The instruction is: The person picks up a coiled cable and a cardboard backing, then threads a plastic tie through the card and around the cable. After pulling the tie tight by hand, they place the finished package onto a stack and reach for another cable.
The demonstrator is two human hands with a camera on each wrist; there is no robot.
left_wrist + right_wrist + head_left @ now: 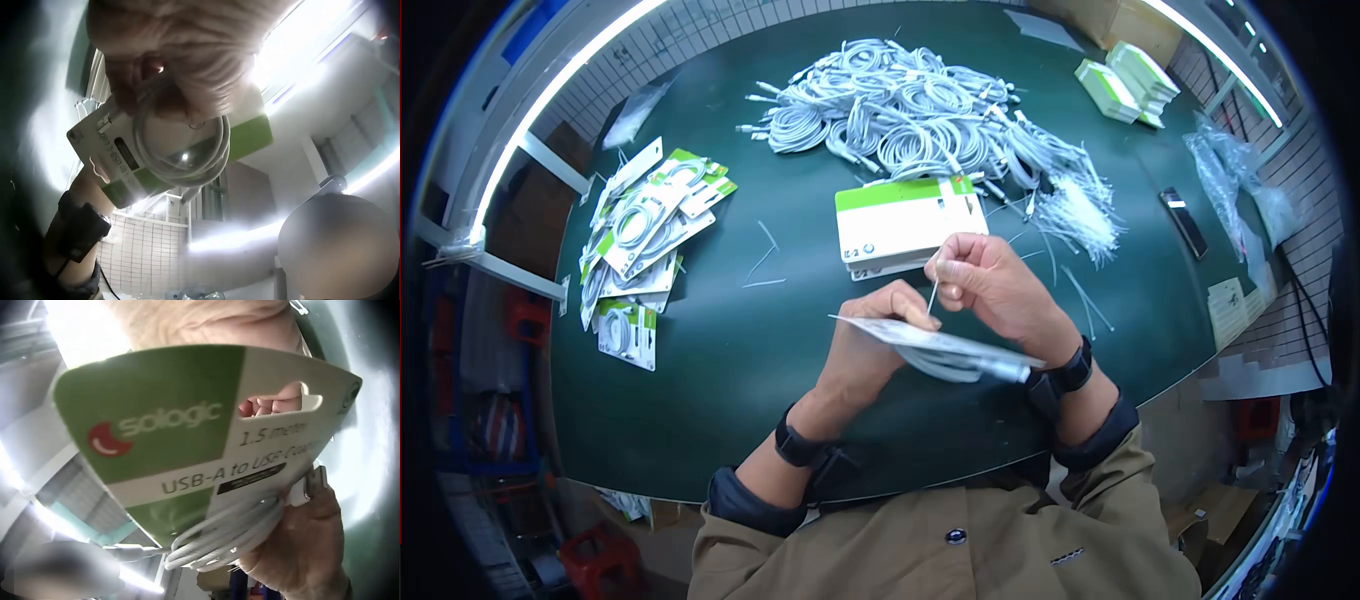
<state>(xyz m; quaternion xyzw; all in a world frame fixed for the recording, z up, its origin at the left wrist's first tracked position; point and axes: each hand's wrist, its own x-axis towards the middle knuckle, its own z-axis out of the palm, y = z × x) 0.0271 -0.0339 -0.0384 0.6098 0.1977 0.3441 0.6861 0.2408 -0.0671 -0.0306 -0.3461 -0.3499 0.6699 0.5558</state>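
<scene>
A flat cardboard packaging card [960, 345], glossy green and white with a hanging slot, is held level in the centre of the head view, just above the table. A coil of smooth white cable [952, 367] lies against its underside. The left hand [870, 345] grips card and coil together, fingers curled round them. The right hand [1000, 285] pinches a thin white tie [933, 293] upright between thumb and forefinger, just over the card. Beyond lies a stack of blank cards [905, 225], then a tangled heap of white cable coils [900, 110] at upper centre. Finished packs [645, 240] are fanned at the left of the dark green, matte table [730, 380].
</scene>
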